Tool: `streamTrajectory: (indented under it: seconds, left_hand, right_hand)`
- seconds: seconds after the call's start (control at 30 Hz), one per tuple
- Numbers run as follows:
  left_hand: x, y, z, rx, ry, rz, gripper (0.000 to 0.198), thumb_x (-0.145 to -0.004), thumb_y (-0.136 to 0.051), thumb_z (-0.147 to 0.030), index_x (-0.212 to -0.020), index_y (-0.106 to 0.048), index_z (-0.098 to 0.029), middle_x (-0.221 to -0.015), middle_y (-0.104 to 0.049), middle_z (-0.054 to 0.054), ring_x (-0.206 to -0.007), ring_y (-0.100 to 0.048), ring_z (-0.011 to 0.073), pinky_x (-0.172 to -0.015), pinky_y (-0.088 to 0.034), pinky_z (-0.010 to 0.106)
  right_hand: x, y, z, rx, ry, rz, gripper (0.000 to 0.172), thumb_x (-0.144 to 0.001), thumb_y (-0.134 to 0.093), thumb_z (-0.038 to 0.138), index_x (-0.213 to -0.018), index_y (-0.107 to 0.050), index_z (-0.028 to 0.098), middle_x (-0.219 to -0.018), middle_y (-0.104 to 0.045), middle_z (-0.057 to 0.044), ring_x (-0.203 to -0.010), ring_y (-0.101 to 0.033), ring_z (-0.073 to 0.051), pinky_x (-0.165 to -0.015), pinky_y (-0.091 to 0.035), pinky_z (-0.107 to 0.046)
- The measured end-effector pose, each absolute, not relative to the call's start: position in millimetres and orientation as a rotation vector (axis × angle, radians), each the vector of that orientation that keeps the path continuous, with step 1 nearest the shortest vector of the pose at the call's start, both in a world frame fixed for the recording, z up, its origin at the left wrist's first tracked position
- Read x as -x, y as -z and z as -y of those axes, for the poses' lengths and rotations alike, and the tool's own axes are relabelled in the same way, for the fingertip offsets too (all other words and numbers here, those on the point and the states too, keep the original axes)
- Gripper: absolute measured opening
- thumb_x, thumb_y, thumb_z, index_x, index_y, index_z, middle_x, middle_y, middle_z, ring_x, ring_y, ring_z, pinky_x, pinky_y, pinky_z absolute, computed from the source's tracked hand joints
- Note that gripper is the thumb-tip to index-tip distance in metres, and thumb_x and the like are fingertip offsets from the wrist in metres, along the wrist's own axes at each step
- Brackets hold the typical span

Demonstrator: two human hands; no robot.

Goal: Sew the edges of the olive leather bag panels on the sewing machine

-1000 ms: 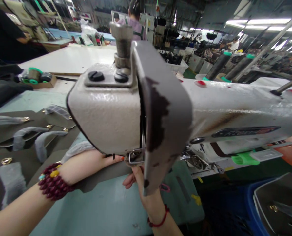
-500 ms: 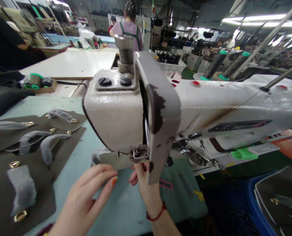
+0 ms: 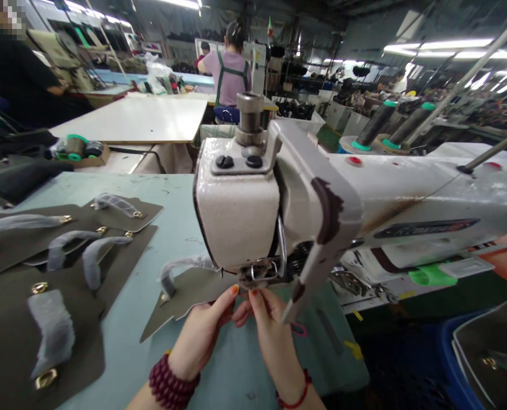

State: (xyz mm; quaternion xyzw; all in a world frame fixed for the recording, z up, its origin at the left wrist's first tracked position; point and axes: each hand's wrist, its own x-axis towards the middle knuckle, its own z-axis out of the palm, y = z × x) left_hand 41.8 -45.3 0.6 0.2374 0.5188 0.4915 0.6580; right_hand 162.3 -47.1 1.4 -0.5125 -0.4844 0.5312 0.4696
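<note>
A grey-brown leather-like panel [image 3: 189,290] with a plastic-wrapped handle [image 3: 180,263] lies partly beneath the head of a white sewing machine [image 3: 238,213]. At the panel's near edge my left hand [image 3: 202,336] is closed, thumb on top, pinching it just below the presser area. My right hand [image 3: 274,336] is closed beside it, thumb and fingers together under the needle area. What the right fingertips pinch is hidden. The machine head covers the needle and the panel's far right part.
Several similar panels [image 3: 74,313] with wrapped handles and gold-coloured rings lie on the left of the pale green table [image 3: 125,353]. A blue bin [image 3: 445,347] holding panels stands at right. Thread cones [image 3: 375,125] stand behind the machine. Other people sit farther back.
My left hand has moved right and closed at the panel's edge beside my right hand. The view has shifted, so the machine sits farther right and more of the panel shows.
</note>
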Motion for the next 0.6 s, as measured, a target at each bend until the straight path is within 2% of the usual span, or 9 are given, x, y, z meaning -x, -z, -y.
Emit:
streamTrajectory:
  seconds: [0.27, 0.37, 0.6]
  left_hand:
    - [-35.2, 9.3, 41.1, -0.489, -0.962, -1.105, 0.037, -0.073, -0.067, -0.043, -0.053, -0.053, -0.015, -0.053, -0.041, -0.004, -0.053, -0.038, 0.0104, -0.053, -0.035, 0.023]
    - [-36.9, 6.7, 43.2, -0.489, -0.961, -1.093, 0.035, -0.074, -0.067, -0.042, -0.057, -0.053, -0.015, -0.055, -0.039, -0.005, -0.056, -0.036, 0.0099, -0.054, -0.034, 0.022]
    - [-36.5, 10.1, 43.4, -0.501, -0.984, -1.157, 0.036, -0.070, -0.070, -0.041, -0.053, -0.051, -0.015, -0.053, -0.042, -0.005, -0.055, -0.034, 0.0097, -0.053, -0.035, 0.021]
  right_hand:
    - [-156.5, -5.2, 43.9, 1.238, -1.314, 1.045, 0.044, -0.087, -0.056, 0.044, -0.054, -0.062, 0.016, -0.048, -0.063, -0.002, -0.043, -0.057, -0.011, -0.048, -0.047, -0.018]
    - [-156.9, -6.4, 43.2, 1.194, -1.354, 0.973, 0.039, -0.084, -0.059, 0.043, -0.057, -0.062, 0.015, -0.048, -0.062, -0.002, -0.040, -0.055, -0.010, -0.046, -0.045, -0.018]
    - [-159.0, -5.6, 45.6, 1.230, -1.348, 0.964, 0.036, -0.082, -0.061, 0.044, -0.062, -0.060, 0.015, -0.049, -0.062, -0.002, -0.043, -0.057, -0.011, -0.047, -0.046, -0.019]
